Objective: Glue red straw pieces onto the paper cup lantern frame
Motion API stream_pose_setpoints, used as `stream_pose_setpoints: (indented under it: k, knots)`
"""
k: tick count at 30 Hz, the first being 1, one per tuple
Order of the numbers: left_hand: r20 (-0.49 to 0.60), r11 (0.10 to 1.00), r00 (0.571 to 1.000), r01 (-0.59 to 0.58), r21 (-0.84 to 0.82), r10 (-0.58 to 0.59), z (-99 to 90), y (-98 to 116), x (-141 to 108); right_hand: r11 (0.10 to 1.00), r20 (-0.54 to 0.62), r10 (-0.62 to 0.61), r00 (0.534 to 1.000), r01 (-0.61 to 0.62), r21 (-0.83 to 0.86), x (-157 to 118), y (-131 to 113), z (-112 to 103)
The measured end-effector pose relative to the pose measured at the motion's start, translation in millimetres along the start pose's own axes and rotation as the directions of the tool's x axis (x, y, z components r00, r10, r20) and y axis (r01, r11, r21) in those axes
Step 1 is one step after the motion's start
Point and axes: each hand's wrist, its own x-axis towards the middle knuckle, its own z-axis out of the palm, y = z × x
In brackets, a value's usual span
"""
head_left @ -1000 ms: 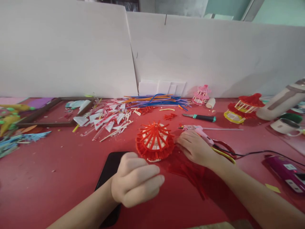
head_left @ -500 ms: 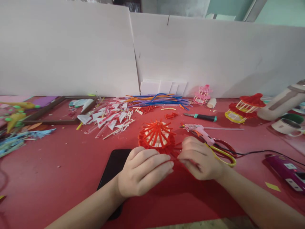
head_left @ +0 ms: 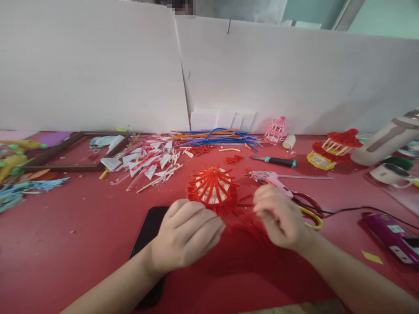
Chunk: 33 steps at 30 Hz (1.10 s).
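Observation:
My left hand [head_left: 188,233] is closed, its fingers pressed together in a pinch just in front of a red pipe-cleaner pavilion [head_left: 213,189] with spoke-like roof strips. Apart from it, to the right, my right hand [head_left: 279,216] is curled with thumb and fingers pinched. What either hand holds, if anything, is too small or hidden to make out. Loose red pipe cleaners [head_left: 250,229] lie between and below the hands. Beneath my left forearm is a black phone [head_left: 147,235], partly covered.
Beyond the right hand lie a pink glue gun [head_left: 270,178], yellow-and-red-handled scissors [head_left: 316,220] and a utility knife [head_left: 275,162]. A red-and-yellow pavilion [head_left: 337,148], a cup [head_left: 389,174] and a purple power strip [head_left: 389,237] are at right. Scraps [head_left: 150,159] and coloured pipe cleaners [head_left: 219,137] line the back.
My hands have moved apart: the left one went left and slightly down, the right one slightly right. More of the loose red pipe cleaners shows between them. The view has shifted slightly.

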Motion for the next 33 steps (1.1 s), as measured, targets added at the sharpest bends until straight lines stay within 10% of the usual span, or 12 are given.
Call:
stream_pose_setpoints:
  k: [4, 15, 22, 28, 33]
  knots:
    - [-0.007, 0.999, 0.999, -0.047, -0.005, 0.047, -3.7, -10.2, -5.0, 0.992, -0.154, 0.093, 0.984, -0.105, -0.075, -6.7, 21.4, -16.6]
    - [0.271, 0.945, 0.930, -0.293, 0.144, 0.247, -14.5, -10.1, 24.4, 0.997, -0.039, 0.055, 0.998, -0.057, -0.053, -12.7, 25.5, -5.6]
    - [0.161, 0.854, 0.858, -0.432, -0.291, 0.488, -16.6, 11.5, 20.7, 0.996, -0.082, 0.086, 0.993, -0.089, -0.029, -10.5, 22.7, -7.8]
    - [0.157, 0.844, 0.963, -0.108, -0.526, 0.221, -14.6, 36.3, 5.2, 0.988, -0.118, 0.155, 0.981, -0.156, 0.001, -11.5, 25.6, -6.0]
    - [0.262, 0.631, 0.965, 0.205, -0.748, -0.003, -18.2, 32.1, 12.3, 0.978, -0.130, 0.207, 0.970, -0.208, 0.006, -15.9, 29.4, -4.6]
